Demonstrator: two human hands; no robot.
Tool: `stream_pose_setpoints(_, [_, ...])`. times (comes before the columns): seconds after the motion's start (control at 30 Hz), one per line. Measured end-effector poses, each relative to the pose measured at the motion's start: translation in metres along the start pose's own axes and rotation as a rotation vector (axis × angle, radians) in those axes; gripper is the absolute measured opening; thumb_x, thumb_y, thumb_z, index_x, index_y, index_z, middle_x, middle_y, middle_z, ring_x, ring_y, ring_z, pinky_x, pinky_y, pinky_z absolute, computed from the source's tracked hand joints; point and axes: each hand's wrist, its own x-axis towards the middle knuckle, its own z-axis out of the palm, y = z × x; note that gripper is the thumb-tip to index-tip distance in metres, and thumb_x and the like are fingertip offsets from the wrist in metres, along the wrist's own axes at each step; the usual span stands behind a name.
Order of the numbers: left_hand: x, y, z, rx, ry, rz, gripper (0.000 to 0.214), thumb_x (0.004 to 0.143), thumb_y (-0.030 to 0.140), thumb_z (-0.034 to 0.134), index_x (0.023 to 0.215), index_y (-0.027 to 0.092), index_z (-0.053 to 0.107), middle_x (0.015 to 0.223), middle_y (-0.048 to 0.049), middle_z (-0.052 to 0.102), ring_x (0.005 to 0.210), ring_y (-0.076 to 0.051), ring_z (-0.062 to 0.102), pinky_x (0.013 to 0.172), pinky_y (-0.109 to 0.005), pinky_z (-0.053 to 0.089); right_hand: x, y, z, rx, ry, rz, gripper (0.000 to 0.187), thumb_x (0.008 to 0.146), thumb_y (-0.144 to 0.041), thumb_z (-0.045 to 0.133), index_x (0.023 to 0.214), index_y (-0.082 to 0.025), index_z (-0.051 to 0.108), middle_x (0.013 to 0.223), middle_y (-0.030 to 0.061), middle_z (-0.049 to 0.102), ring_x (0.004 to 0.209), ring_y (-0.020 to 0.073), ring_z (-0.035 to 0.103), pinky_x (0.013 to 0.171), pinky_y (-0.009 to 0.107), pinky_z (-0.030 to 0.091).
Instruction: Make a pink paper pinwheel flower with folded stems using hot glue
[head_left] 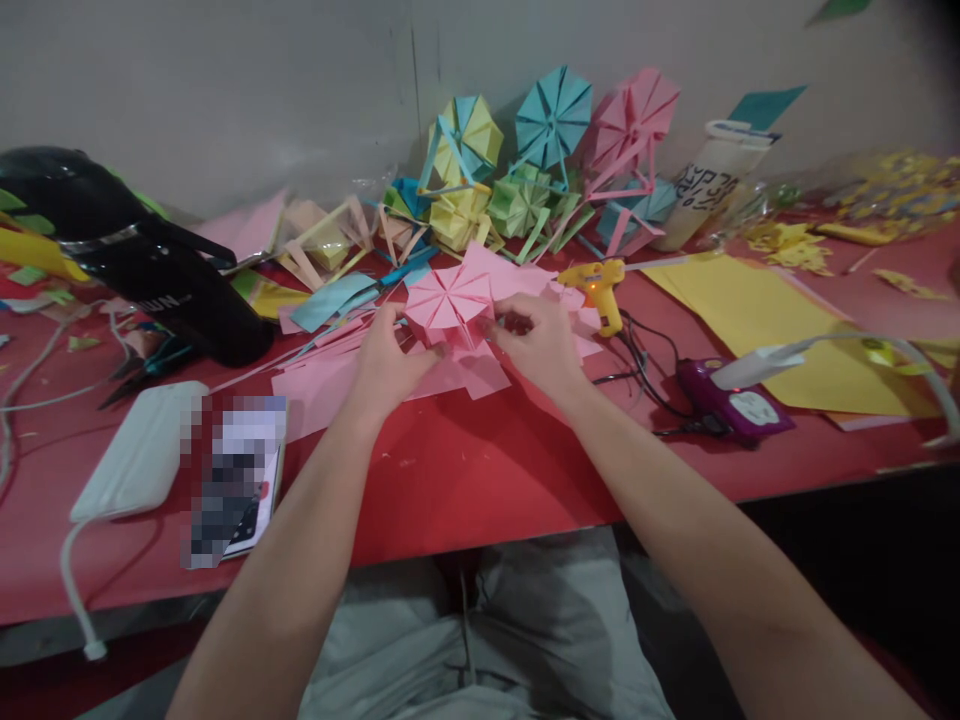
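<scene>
A pink folded paper wheel (450, 298) with pleats meeting at its centre is held between my two hands, over the middle of the table. On its left side, my left hand (394, 360) grips the edge with thumb and fingers. Opposite, my right hand (536, 340) has its fingers closed at the wheel's right edge. Flat pink paper sheets (480, 375) lie beneath and around it. Just beyond my right hand rests a yellow hot glue gun (600, 290) with a small orange light on.
Several finished paper wheels (553, 115) lean against the back wall. A black bottle (172, 270), a white power bank (142, 450) and a phone (259, 480) are on the left. To the right are a purple power strip (735, 400), yellow sheets (750, 320) and a cup (709, 185).
</scene>
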Motion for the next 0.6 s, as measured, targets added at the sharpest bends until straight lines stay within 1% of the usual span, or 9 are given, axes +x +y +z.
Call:
stream_pose_setpoints(0.1, [0.000,-0.003,0.001,-0.009,-0.008,0.010,0.046,0.064,0.025,0.084,0.099,0.022,0.054,0.107,-0.0052,0.065,0.102,-0.024,0.065,0.096,-0.044,0.053,0.000,0.001,0.001,-0.002,0.015,-0.033,0.008,0.081,-0.024,0.067,0.074,-0.019,0.066,0.075,0.0017,0.066,0.063,0.0130,0.051,0.063,0.030,0.041])
stream_pose_setpoints(0.2, [0.000,-0.002,-0.001,0.009,-0.038,0.045,0.049,0.064,0.029,0.086,0.102,0.021,0.057,0.110,-0.0067,0.065,0.106,-0.026,0.064,0.098,-0.046,0.051,0.001,0.004,0.001,-0.006,0.032,-0.049,0.012,0.081,-0.021,0.063,0.069,-0.020,0.061,0.073,0.0015,0.064,0.064,0.0138,0.052,0.064,0.030,0.041])
stream_pose_setpoints(0.3, [0.001,-0.002,-0.006,-0.016,-0.085,0.067,0.050,0.064,0.034,0.087,0.105,0.021,0.061,0.113,-0.0076,0.067,0.107,-0.026,0.064,0.101,-0.045,0.051,0.004,0.008,-0.002,0.021,0.047,-0.030,0.011,0.078,-0.020,0.061,0.067,-0.020,0.059,0.072,0.0012,0.064,0.064,0.0146,0.053,0.064,0.031,0.042])
stream_pose_setpoints(0.4, [0.003,-0.004,-0.010,-0.103,-0.122,0.074,0.043,0.069,0.035,0.082,0.107,0.020,0.065,0.118,-0.0100,0.068,0.109,-0.025,0.066,0.102,-0.045,0.051,0.006,0.012,-0.006,0.038,0.074,-0.001,0.008,0.074,-0.019,0.058,0.066,-0.021,0.060,0.071,0.0014,0.064,0.065,0.0153,0.054,0.063,0.031,0.042])
stream_pose_setpoints(0.5, [0.006,-0.005,-0.013,-0.152,-0.068,0.094,0.036,0.072,0.029,0.076,0.106,0.019,0.069,0.116,-0.0108,0.071,0.104,-0.024,0.068,0.098,-0.044,0.054,0.007,0.014,-0.008,0.039,0.108,-0.006,0.007,0.071,-0.020,0.057,0.065,-0.021,0.061,0.068,0.0013,0.064,0.065,0.0155,0.054,0.063,0.031,0.042])
stream_pose_setpoints(0.6, [0.006,0.000,-0.014,-0.124,-0.004,0.096,0.027,0.072,0.024,0.073,0.099,0.019,0.073,0.101,-0.0073,0.076,0.089,-0.020,0.071,0.084,-0.036,0.058,0.007,0.013,-0.008,0.045,0.110,-0.010,0.007,0.071,-0.021,0.057,0.064,-0.021,0.060,0.068,0.0011,0.064,0.064,0.0153,0.054,0.064,0.031,0.043])
